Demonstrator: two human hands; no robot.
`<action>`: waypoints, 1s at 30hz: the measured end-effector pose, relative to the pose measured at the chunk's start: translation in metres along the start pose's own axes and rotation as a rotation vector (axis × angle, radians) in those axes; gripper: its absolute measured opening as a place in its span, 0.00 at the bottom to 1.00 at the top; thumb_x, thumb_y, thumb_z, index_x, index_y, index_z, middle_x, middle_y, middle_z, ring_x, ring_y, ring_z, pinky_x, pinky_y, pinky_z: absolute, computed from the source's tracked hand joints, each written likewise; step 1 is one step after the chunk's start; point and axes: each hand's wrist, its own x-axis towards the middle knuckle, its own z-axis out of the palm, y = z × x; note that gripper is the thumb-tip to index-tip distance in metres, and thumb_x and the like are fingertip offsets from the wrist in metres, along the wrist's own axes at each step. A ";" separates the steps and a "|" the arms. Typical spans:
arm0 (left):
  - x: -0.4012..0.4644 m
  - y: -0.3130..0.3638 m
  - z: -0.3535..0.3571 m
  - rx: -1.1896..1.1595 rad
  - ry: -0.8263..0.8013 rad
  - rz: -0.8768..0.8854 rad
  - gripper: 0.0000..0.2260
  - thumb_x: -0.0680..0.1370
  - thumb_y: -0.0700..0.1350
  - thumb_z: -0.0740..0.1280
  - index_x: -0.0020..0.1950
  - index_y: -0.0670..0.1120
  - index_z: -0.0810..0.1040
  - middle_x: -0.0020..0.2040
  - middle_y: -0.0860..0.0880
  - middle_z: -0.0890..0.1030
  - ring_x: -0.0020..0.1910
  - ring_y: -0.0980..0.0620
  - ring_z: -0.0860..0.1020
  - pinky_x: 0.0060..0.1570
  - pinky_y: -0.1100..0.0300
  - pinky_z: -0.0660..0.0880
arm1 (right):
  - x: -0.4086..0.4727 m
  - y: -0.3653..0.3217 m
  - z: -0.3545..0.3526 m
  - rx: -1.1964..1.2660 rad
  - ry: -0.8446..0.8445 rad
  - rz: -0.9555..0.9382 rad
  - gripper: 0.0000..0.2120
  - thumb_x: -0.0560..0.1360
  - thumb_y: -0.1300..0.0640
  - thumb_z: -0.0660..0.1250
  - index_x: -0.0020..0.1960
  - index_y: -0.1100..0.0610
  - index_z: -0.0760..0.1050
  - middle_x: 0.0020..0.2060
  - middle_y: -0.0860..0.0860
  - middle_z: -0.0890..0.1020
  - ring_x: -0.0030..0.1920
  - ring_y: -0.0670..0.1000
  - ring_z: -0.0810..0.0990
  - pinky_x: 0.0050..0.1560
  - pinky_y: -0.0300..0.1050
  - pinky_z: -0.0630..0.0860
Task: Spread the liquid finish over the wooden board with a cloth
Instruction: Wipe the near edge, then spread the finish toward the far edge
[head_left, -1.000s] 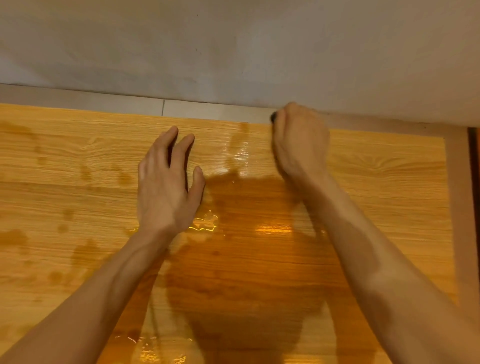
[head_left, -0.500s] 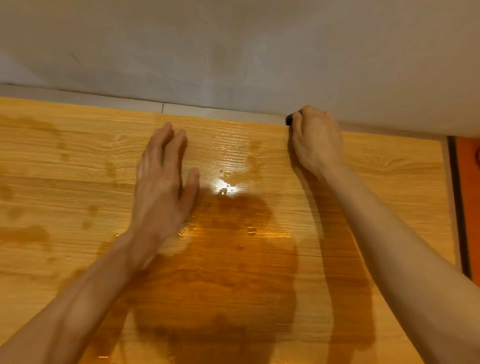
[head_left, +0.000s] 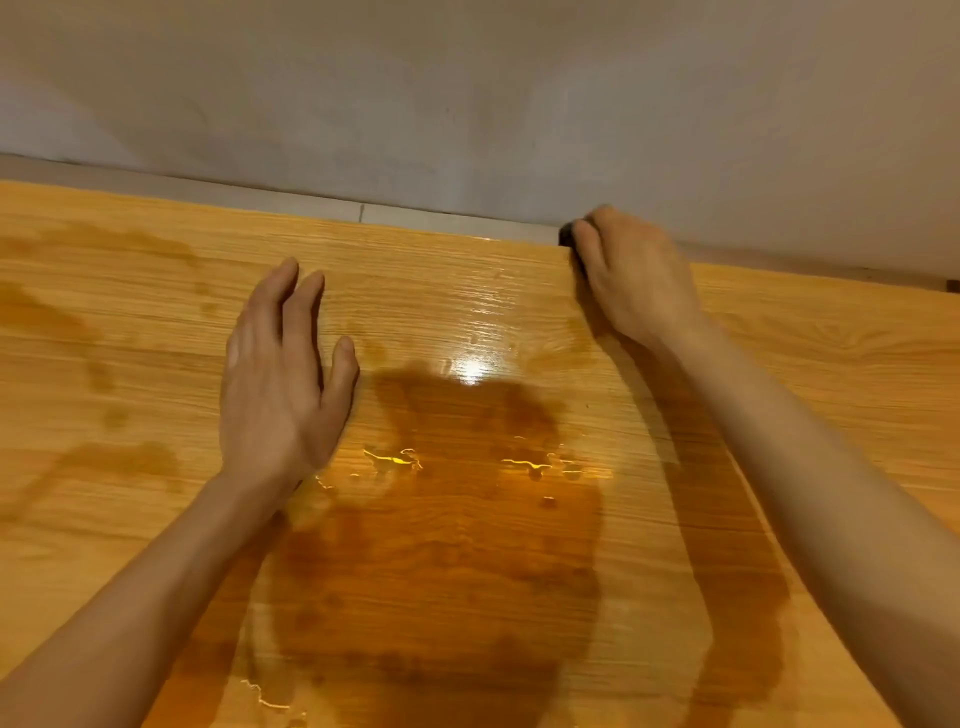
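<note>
— Broadly, what is laid out, taken from the biggest thing down?

— Most of the view is filled by the wooden board (head_left: 156, 364), butted at its far edge against a grey wall (head_left: 467, 93). A wide dark pool of liquid finish (head_left: 441, 545) is spread over the near middle, with wet gloss carried up towards the far edge; blotches are seen at the far left, and the far right is seen to be pale and dry.

— And the hands?

— The left hand (head_left: 280, 384) is laid flat on the board left of the pool, fingers straight and nothing held. The right hand (head_left: 631, 280) is curled at the far edge, right of the gloss. A small dark corner (head_left: 567, 235), judged to be the cloth, is gripped there, though most of it is hidden under the knuckles.

— What could go wrong?

— Finish could be pushed off the far edge onto the wall or the strip below it, since the cloth is already worked right at the rim. The pool could be left too thick in the middle if strokes are kept to the far side. The left palm, set just beside wet beads, could be slid into them and prints left in the coat.
</note>
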 end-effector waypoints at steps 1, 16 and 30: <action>0.000 -0.001 0.001 0.000 -0.001 0.011 0.26 0.83 0.51 0.57 0.78 0.40 0.64 0.79 0.40 0.63 0.78 0.41 0.62 0.75 0.47 0.59 | -0.006 0.012 -0.006 -0.011 0.029 0.055 0.18 0.83 0.50 0.50 0.54 0.59 0.75 0.52 0.60 0.80 0.53 0.62 0.76 0.50 0.52 0.69; 0.001 -0.004 0.002 0.013 0.033 0.050 0.25 0.84 0.51 0.58 0.77 0.39 0.66 0.78 0.38 0.65 0.78 0.39 0.63 0.75 0.44 0.63 | 0.011 -0.114 0.043 0.190 0.053 -0.160 0.15 0.82 0.53 0.54 0.66 0.51 0.73 0.59 0.50 0.80 0.60 0.53 0.74 0.56 0.48 0.72; 0.001 -0.006 0.009 0.070 0.099 0.076 0.24 0.83 0.49 0.58 0.76 0.37 0.68 0.76 0.36 0.68 0.76 0.37 0.66 0.74 0.43 0.66 | -0.153 -0.057 0.040 0.266 0.203 0.098 0.20 0.83 0.59 0.57 0.75 0.57 0.64 0.75 0.50 0.64 0.78 0.48 0.55 0.78 0.50 0.50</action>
